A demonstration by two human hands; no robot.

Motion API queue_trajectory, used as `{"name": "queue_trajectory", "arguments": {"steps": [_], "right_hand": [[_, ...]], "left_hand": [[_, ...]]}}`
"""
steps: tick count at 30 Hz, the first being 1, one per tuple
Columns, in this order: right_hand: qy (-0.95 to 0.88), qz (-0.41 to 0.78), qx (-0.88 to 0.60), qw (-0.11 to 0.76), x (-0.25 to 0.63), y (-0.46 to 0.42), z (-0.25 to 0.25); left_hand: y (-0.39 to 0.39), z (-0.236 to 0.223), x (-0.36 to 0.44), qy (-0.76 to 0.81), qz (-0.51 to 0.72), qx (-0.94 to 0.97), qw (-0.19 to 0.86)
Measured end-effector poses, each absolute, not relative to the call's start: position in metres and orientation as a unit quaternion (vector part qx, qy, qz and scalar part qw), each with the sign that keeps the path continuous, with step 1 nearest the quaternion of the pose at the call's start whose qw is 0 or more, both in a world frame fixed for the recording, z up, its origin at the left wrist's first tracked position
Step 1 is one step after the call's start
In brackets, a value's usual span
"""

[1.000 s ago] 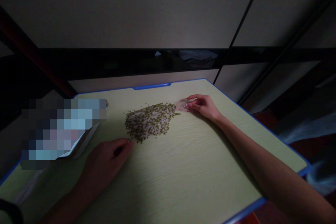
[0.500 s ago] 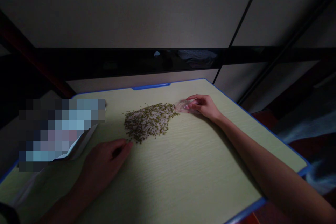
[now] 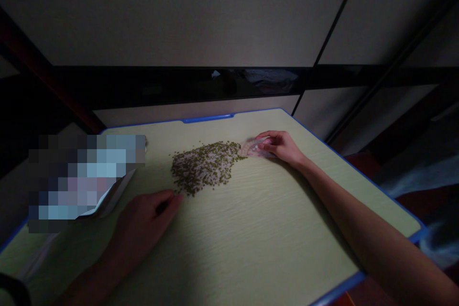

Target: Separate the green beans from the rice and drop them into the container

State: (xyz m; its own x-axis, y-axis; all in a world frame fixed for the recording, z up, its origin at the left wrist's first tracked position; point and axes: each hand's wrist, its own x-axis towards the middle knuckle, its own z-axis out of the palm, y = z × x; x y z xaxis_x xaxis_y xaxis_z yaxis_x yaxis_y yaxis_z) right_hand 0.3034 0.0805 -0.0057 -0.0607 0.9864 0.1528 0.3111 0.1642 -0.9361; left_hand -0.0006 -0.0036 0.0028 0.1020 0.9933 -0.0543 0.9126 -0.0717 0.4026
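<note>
Loosely curled left hand [image 3: 152,210] borders the grains [image 3: 204,165]; right hand [image 3: 279,147] pinches seemingly clear plastic [image 3: 253,147], bare tabletop [image 3: 258,229] nearer.

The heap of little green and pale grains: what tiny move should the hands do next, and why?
Perhaps the right hand should nudge the clear, pinkish, curved-edged piece slightly left: its edge sits right by the heap, with the fingers gripping its far side. The left hand is at the near-left edge.
</note>
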Motion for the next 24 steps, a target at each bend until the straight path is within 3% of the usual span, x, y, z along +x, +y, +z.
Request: {"name": "queue_trajectory", "arguments": {"steps": [24], "right_hand": [[-0.649, 0.359, -0.507, 0.44, 0.3027, 0.0814, -0.0089]], "left_hand": [[-0.004, 0.0026, -0.0019, 0.652, 0.131, 0.727, 0.171]]}}
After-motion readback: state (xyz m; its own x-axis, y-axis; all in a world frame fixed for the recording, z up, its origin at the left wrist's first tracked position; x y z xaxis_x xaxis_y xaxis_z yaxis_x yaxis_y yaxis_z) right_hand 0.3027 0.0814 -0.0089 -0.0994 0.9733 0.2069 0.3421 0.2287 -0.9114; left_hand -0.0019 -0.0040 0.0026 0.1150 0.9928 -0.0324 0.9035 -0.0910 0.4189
